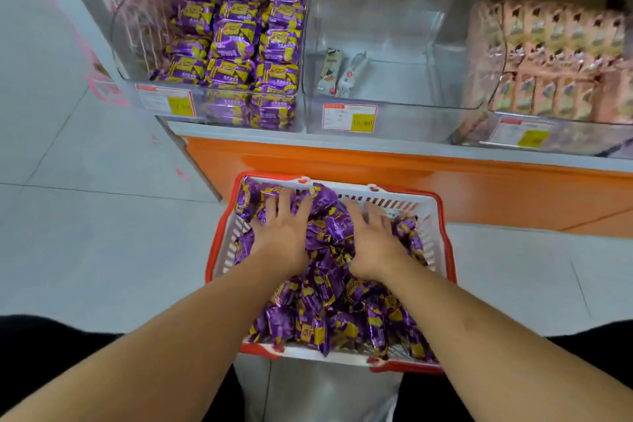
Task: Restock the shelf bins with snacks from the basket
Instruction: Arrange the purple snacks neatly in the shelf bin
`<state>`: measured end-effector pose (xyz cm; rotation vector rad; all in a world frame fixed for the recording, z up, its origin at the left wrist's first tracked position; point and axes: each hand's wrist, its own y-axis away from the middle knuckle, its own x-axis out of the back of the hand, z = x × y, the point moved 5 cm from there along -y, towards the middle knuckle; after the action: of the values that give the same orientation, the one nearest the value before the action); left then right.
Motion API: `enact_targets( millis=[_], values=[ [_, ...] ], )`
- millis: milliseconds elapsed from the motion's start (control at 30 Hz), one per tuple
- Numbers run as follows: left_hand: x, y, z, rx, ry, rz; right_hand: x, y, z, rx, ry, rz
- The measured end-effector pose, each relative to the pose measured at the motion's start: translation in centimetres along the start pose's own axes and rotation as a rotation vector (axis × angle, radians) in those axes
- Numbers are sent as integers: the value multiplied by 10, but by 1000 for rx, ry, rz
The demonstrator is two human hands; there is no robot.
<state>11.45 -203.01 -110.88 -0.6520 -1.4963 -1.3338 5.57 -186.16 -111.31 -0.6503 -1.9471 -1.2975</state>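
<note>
Three clear shelf bins sit above an orange ledge (376, 164): left bin (219, 103) stacked with purple packets, middle bin (387, 86) nearly bare, right bin (548, 127) blurred. Below, the basket (219, 250) brims with purple snacks (329, 305); left hand (282, 233) and right hand (375, 243) press down on them, fingers spread, fingertips buried.

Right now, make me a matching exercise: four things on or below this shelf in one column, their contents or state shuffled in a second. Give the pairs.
Things
1. left bin
2. middle bin
3. right bin
4. basket

States
A. nearly empty, two pale packets
B. both hands in purple snacks
C. stacked purple packets
D. rows of peach packets

Pairs: 1-C, 2-A, 3-D, 4-B
</note>
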Motion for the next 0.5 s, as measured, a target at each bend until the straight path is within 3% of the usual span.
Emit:
enact_targets(
  millis=[167,400,500],
  values=[
    [-1,-24,-10,159,63,10,-3,-33,-22,71,-7,31],
    [-4,-31,-15,94,222,117,0,-47,-33,98,-6,69],
    [-11,-32,-15,104,212,42,-3,-45,-37,114,10,64]
  ],
)
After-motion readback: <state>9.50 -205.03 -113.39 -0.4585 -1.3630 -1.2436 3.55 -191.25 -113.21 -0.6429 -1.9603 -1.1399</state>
